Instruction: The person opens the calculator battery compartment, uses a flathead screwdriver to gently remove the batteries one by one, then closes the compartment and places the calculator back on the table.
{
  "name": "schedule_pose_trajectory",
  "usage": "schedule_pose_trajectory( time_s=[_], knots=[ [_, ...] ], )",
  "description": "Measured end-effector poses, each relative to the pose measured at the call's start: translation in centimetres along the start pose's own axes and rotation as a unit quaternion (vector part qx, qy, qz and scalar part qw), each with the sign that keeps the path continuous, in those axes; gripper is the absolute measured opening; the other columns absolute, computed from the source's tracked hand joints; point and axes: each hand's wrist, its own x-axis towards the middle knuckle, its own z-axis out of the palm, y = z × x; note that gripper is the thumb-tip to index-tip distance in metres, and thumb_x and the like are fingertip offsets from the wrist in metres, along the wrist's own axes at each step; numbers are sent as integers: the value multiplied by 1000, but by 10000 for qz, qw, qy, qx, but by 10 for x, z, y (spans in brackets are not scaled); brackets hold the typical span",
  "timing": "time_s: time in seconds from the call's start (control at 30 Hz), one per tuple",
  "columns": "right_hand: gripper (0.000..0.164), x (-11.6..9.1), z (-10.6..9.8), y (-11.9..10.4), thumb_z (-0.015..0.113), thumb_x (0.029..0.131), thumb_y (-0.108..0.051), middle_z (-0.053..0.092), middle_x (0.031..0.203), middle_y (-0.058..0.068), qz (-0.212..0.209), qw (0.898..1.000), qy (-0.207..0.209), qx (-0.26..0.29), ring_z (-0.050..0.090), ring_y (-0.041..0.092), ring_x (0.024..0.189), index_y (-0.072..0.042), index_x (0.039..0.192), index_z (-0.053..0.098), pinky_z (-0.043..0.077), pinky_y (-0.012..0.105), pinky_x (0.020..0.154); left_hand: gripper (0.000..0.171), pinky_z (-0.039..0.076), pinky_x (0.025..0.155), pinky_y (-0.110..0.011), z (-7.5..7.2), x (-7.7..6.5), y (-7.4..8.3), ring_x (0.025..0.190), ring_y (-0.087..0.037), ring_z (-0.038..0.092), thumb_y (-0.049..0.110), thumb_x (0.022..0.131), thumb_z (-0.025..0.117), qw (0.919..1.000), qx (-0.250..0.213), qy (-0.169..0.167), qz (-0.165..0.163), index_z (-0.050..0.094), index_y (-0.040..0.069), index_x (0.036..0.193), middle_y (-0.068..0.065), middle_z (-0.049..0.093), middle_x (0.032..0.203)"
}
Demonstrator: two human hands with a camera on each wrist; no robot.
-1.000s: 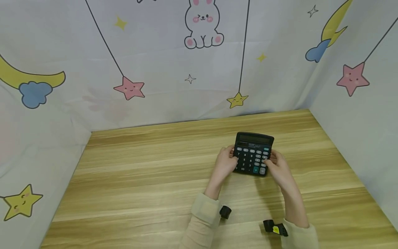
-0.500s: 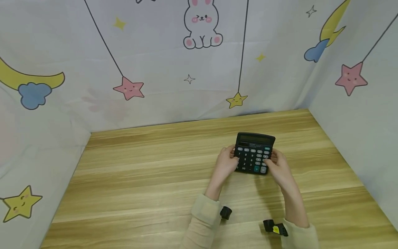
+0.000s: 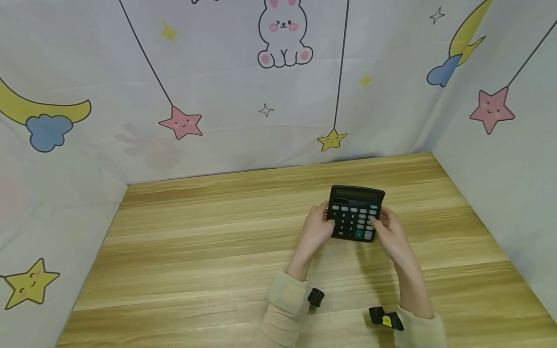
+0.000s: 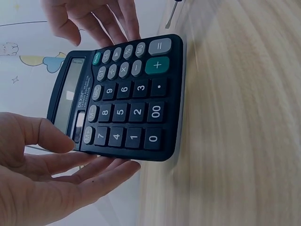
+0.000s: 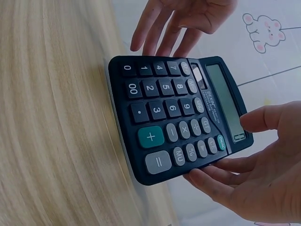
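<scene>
Both hands hold a black calculator (image 3: 354, 215) over the right part of the table, its keys facing the person and its display end raised. The left hand (image 3: 319, 224) grips the left side, thumb on the front and fingers behind. On the opposite side the right hand (image 3: 388, 229) has its thumb over the front and its fingers round the back. In the left wrist view, white digits and a green plus key show on the calculator (image 4: 120, 96). Some dark digits stand on the display (image 5: 225, 96) in the right wrist view.
The wood-grain table (image 3: 196, 241) stretches left and right of the arms. White cloth (image 3: 226, 87) with printed stars, moons and a rabbit hangs along the back and both sides. Black wrist devices (image 3: 315, 297) sit at both sleeve cuffs.
The calculator's lower edge has risen a little, so it looks slightly shorter and more tilted. Both hands keep their grip and stay nearly in place.
</scene>
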Motion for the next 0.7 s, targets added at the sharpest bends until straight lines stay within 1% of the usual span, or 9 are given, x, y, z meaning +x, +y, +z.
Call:
schedule_pose_trajectory(
  time_s=[0.2,0.47,0.6,0.7],
  knots=[
    [63,-1,-1,-1,37,101,-20,22,151,33,-54,10000,-2,43,27,46,139,7,151,9,28,57,114,55,49,90,-36,-2,0,2,106,-28,58,-1,84,52,10000,10,5,20,48,-1,139,-17,58,112],
    [63,-1,-2,-3,34,102,-25,20,152,32,-45,9999,50,125,24,45,140,5,152,8,24,59,115,56,47,99,-43,-3,-1,5,114,-32,57,1,84,51,10000,58,1,14,47,0,140,-17,60,116],
    [64,-1,-3,-5,32,103,-29,18,154,31,-5,9999,46,123,23,44,141,4,152,7,23,59,115,57,46,101,-45,-3,-1,7,118,-33,56,0,85,51,10000,36,-23,33,45,1,141,-18,59,122],
    [64,0,-3,-6,32,103,-29,17,154,30,24,9999,50,142,23,43,142,3,153,6,23,58,116,57,46,101,-46,-3,-1,7,121,-33,56,1,87,50,10000,2,-81,52,43,1,143,-19,57,131]
  ],
)
